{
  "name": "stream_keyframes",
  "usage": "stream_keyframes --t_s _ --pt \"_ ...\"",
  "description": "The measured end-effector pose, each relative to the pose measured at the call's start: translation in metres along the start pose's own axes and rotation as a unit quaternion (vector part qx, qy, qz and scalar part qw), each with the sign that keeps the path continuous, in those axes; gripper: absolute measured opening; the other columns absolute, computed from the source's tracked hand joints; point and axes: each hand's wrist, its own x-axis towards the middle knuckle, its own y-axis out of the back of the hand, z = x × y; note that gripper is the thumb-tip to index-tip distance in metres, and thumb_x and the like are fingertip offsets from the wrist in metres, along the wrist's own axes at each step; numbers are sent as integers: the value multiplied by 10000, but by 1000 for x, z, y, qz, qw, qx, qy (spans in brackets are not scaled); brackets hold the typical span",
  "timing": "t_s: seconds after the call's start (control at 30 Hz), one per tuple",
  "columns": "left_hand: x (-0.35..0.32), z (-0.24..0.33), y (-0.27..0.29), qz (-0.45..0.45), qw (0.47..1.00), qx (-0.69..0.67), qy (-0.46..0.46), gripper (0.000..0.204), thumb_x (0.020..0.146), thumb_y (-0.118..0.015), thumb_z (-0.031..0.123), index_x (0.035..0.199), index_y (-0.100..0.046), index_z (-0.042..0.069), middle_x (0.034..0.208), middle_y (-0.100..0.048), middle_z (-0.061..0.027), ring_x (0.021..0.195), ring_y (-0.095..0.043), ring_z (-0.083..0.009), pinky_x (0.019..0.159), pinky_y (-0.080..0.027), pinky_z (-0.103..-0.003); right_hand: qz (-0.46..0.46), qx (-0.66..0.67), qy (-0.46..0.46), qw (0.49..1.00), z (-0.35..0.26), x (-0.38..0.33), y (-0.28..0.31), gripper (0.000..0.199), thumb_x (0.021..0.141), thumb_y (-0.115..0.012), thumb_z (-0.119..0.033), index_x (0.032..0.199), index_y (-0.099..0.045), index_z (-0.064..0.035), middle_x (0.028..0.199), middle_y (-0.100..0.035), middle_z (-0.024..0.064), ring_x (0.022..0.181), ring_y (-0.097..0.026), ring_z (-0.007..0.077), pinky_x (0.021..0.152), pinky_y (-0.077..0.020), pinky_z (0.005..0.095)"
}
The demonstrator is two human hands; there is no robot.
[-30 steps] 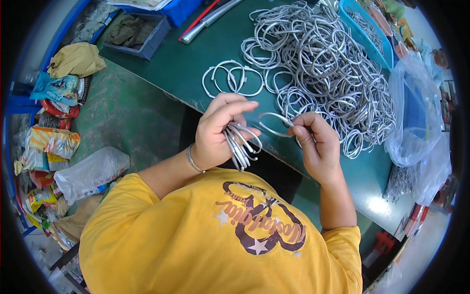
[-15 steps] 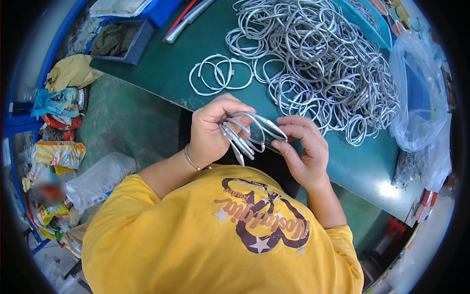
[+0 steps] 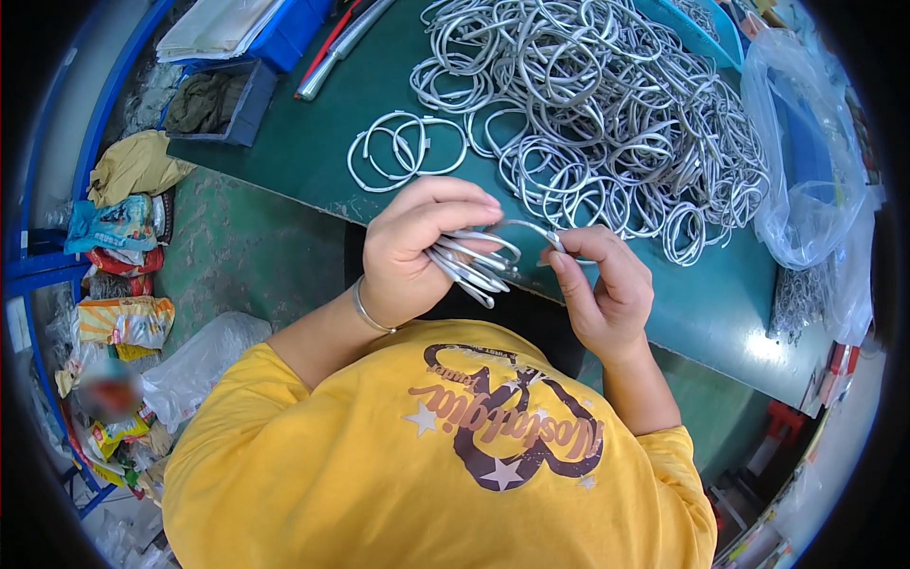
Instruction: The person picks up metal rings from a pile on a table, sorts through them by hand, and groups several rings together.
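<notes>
Pinching a grey ring (image 3: 536, 229), the right fingers (image 3: 597, 247) have drawn together.

Yellow T-shirt (image 3: 322, 465) with a dark looped print (image 3: 462, 450), silver bangle (image 3: 359, 305) at the left wrist (image 3: 377, 302).
From my remote seat I see the yellow cloth fill the near side of my view, softly creased, its left sleeve (image 3: 254, 398) and right sleeve (image 3: 678, 460) ending near the elbows. Right of its middle I make out the print: thick dark loops, slanting brownish script (image 3: 493, 410), smaller lettering (image 3: 479, 357) at its far edge, and pale stars (image 3: 505, 473), the largest at the near side. The bangle looks thin and smooth to me; the left hand (image 3: 412, 237) and right hand (image 3: 609, 287) are bare.
</notes>
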Motion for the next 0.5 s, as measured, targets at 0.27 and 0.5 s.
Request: stream_keyframes --t_s 0.27,0.5 --pt "-2 1 -1 -8 999 19 -33 203 717 -745 -31 892 -652 12 887 -630 -113 766 -627 -174 645 -495 -236 -8 -7 28 1000 0 1 -1 177 724 -684 79 880 -627 18 776 -637 115 666 -601 240 605 -470 292" --pt "-3 1 2 -1 1000 3 -17 209 700 -750 -57 866 -645 13 856 -639 -113 735 -637 -172 634 -502 -236 -15 43 -43 998 3 -7 -7 132 773 -665 59 893 -620 29 779 -644 109 651 -606 191 578 -471 265"
